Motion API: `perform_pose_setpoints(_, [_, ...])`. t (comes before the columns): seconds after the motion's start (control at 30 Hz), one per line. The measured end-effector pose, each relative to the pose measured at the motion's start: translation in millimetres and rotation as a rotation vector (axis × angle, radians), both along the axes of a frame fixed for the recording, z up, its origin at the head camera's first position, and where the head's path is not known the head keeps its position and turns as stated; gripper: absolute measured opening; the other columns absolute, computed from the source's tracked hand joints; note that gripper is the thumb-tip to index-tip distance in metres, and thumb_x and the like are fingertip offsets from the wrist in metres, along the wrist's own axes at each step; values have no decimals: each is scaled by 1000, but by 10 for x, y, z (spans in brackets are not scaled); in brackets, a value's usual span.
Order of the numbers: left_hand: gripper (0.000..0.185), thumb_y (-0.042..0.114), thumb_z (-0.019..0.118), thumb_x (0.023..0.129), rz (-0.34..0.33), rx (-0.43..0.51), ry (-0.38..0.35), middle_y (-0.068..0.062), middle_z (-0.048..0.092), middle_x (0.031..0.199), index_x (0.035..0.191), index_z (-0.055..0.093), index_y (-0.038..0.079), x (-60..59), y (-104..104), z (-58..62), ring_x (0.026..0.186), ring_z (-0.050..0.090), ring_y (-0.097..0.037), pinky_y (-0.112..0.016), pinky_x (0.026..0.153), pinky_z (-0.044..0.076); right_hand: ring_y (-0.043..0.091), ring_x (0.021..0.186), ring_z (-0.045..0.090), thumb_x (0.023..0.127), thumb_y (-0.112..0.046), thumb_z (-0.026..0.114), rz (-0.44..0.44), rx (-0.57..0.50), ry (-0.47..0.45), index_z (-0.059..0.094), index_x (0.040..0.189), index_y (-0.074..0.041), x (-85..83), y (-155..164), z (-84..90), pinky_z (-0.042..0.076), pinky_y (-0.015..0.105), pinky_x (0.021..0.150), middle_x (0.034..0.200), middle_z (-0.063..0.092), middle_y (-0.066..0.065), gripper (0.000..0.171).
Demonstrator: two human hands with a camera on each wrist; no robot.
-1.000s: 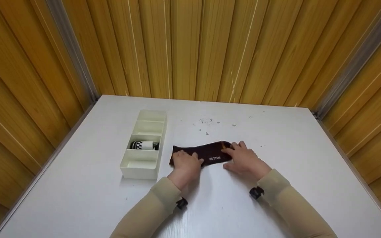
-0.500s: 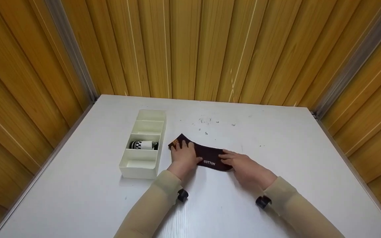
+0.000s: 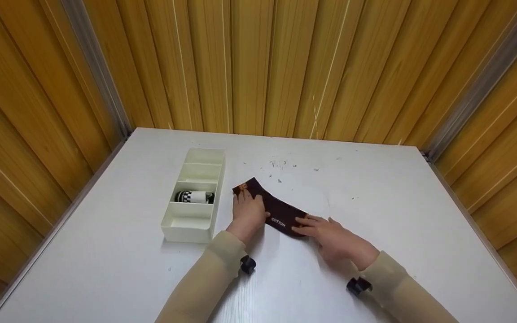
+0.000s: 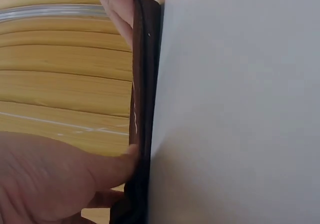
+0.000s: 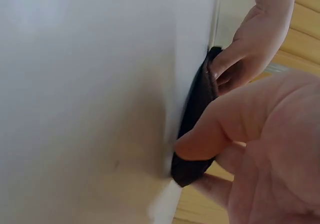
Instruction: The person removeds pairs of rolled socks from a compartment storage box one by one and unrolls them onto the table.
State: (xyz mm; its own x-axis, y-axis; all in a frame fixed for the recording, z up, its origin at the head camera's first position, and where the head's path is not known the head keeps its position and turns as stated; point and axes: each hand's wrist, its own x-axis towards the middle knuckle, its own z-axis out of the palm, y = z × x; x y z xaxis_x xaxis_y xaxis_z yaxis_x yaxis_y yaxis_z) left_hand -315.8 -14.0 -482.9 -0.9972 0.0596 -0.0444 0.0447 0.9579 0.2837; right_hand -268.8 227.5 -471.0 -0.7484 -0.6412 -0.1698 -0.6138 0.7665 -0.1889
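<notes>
A dark maroon sock point(image 3: 278, 210) with white COTTON lettering and orange patches lies flat and slanted on the white table. My left hand point(image 3: 248, 211) rests on its upper left part, fingers spread and fairly straight. On the lower right end lie the extended fingers of my right hand point(image 3: 337, 237). In the left wrist view the thumb touches the edge of the sock point(image 4: 140, 78), seen side-on as stacked layers. The right wrist view has the right thumb at the near edge of the sock point(image 5: 199, 96), with the other fingers partly hidden behind it.
Left of the sock stands a cream box point(image 3: 186, 234) with several compartments in a row. One compartment holds a rolled black-and-white checkered bundle point(image 3: 198, 197). Yellow wood-like panels point(image 3: 249, 67) rise behind the white table point(image 3: 375, 188).
The sock has turned clockwise, its left end moving away and its right end nearer. The right hand has come nearer with its end; the left hand shifted only slightly.
</notes>
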Motion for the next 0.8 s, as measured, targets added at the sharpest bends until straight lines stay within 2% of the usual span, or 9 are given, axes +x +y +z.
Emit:
perform_pose_setpoints(0.07, [60, 41, 66, 98, 2, -28, 20, -35, 40, 156, 142, 56, 2, 21, 21, 15, 149, 39, -46, -57, 125, 27, 39, 152, 36, 87, 14, 53, 10, 11, 28, 52, 152, -21, 72, -58, 18, 35, 71, 114, 165, 40, 6, 74])
perform_pose_setpoints(0.13, [63, 45, 64, 98, 0, -38, 25, -34, 41, 156, 144, 54, 3, 28, 29, 18, 148, 40, -46, -57, 124, 28, 40, 147, 43, 87, 13, 56, 22, 23, 65, 53, 151, -23, 153, -120, 28, 44, 66, 109, 163, 43, 8, 74])
perform_pose_setpoints(0.23, [78, 55, 66, 95, -22, -9, -6, -33, 34, 161, 151, 45, 6, 18, 7, 9, 153, 33, -45, -60, 127, 21, 40, 133, 52, 87, 9, 61, 28, 40, 111, 55, 150, -26, 274, -222, 27, 55, 57, 91, 160, 48, 10, 72])
perform_pose_setpoints(0.3, [88, 60, 69, 91, -50, 24, -30, -31, 30, 163, 154, 40, 6, -2, -22, 3, 155, 27, -43, -61, 128, 15, 38, 122, 55, 89, 6, 62, 27, 56, 135, 56, 148, -28, 341, -295, 19, 56, 49, 77, 157, 51, 10, 69])
perform_pose_setpoints(0.4, [89, 55, 75, 89, -104, 111, -58, -28, 26, 166, 154, 39, 7, -50, -74, -3, 158, 21, -41, -61, 129, 5, 35, 111, 53, 92, 2, 64, 8, 76, 152, 57, 148, -30, 420, -403, 10, 52, 44, 67, 154, 52, 11, 66])
perform_pose_setpoints(0.57, [75, 45, 83, 85, -188, 244, -86, -24, 25, 168, 142, 49, 9, -137, -129, -7, 160, 18, -38, -62, 129, -2, 37, 109, 51, 90, -1, 68, -32, 110, 159, 55, 149, -29, 555, -566, -9, 53, 45, 66, 152, 53, 14, 67])
perform_pose_setpoints(0.67, [73, 41, 86, 82, -214, 289, -119, -21, 24, 169, 139, 52, 11, -176, -142, 11, 160, 16, -35, -61, 128, -4, 39, 113, 50, 87, 0, 71, -57, 131, 155, 54, 149, -26, 626, -676, -26, 54, 47, 68, 151, 53, 15, 70])
perform_pose_setpoints(0.8, [74, 37, 90, 79, -229, 315, -167, -16, 27, 169, 139, 53, 13, -243, -142, 39, 161, 14, -31, -58, 129, -5, 43, 121, 49, 91, 0, 66, -107, 119, 109, 54, 149, -24, 681, -824, -33, 56, 53, 76, 151, 51, 16, 64])
